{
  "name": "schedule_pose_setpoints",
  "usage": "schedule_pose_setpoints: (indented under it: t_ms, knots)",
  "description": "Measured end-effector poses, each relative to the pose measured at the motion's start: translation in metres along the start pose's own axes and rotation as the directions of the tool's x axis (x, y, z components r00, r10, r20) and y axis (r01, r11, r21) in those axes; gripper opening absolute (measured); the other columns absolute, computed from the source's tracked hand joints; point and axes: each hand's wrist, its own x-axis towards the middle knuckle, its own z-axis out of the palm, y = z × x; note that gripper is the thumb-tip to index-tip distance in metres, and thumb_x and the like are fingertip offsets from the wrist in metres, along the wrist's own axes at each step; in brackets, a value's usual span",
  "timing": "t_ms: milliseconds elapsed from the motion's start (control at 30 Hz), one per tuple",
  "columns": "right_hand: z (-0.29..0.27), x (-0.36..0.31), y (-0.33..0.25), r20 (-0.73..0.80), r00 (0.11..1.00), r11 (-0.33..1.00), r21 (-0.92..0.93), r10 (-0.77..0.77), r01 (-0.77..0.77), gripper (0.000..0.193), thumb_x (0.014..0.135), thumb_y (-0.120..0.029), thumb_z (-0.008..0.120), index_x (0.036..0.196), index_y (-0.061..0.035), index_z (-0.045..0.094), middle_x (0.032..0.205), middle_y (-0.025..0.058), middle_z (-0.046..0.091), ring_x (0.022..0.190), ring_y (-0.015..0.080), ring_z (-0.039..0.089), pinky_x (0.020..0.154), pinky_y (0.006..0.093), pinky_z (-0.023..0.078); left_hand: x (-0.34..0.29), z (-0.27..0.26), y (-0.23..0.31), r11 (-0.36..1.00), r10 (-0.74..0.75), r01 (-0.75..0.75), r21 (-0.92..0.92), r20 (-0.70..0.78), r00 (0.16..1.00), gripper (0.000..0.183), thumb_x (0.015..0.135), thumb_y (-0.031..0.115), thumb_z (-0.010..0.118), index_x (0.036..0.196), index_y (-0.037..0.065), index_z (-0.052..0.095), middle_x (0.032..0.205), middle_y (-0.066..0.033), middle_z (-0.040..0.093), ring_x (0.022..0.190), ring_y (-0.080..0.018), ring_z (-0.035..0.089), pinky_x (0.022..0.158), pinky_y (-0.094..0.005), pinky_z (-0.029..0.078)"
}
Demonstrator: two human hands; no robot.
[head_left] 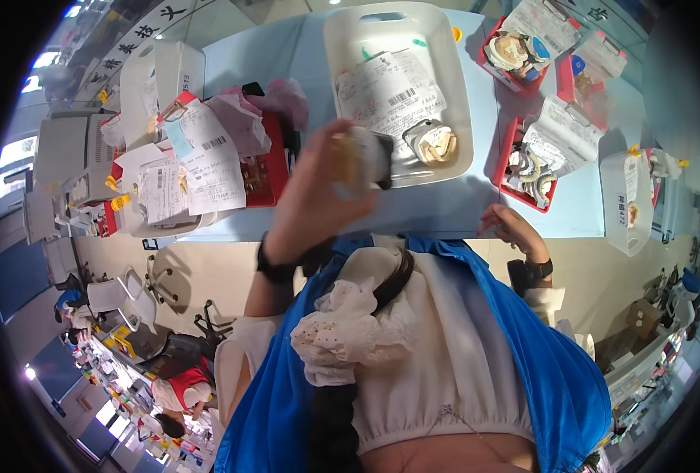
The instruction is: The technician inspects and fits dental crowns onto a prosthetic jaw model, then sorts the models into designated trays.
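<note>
My left hand (pixel 314 193) is raised over the near edge of the table, its fingers closed round a dental model (pixel 358 162). The model is smeared by motion; it has a pale yellowish part and a black base. Just beyond it lies a large white plastic tray (pixel 462 94) with printed slips (pixel 389 91) and small green pieces. Another dental model (pixel 433 144), cream-coloured with a dark rim, rests in the tray's near right part. By the table's front edge, my right hand (pixel 515 229) has loosely bent fingers apart and nothing visible in them.
Red trays (pixel 539 203) with dental casts and clipped papers stand to the right, near a white bin (pixel 627 205). On the left, papers (pixel 208 169) cover a red tray (pixel 269 185) and white bins. Behind me are chairs (pixel 125 299) and a person in a red vest (pixel 180 390).
</note>
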Motion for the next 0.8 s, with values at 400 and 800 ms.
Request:
schedule_pose_setpoints:
  t_ms: [400, 800]
  knots:
    - [0.058, 0.025, -0.102, -0.260, 0.833, 0.863, -0.282, -0.489, 0.419, 0.041, 0.098, -0.032, 0.035, 0.127, -0.0044, 0.043, 0.067, 0.0021, 0.058, 0.051, 0.0036, 0.033, 0.049, 0.0185, 0.028, -0.077, -0.050, -0.049, 0.903, -0.357, 0.275, -0.330, -0.221, 0.908, 0.080, 0.074, 0.009, 0.072, 0.139, 0.008, 0.025, 0.122, -0.0147, 0.044, 0.107, -0.0218, 0.053, 0.085, -0.0314, 0.048]
    - [0.075, 0.041, -0.094, -0.323, 0.774, 0.805, -0.462, -0.544, 0.373, 0.036, 0.087, -0.014, 0.048, 0.120, -0.0021, 0.040, 0.062, 0.0072, 0.057, 0.055, 0.0134, 0.052, 0.054, 0.0295, 0.039, 0.033, -0.015, -0.016, 0.913, 0.240, -0.207, 0.353, -0.054, 0.969, 0.062, 0.066, 0.004, 0.066, 0.124, 0.012, 0.047, 0.115, -0.0147, 0.047, 0.100, -0.0354, 0.055, 0.086, -0.0414, 0.046]
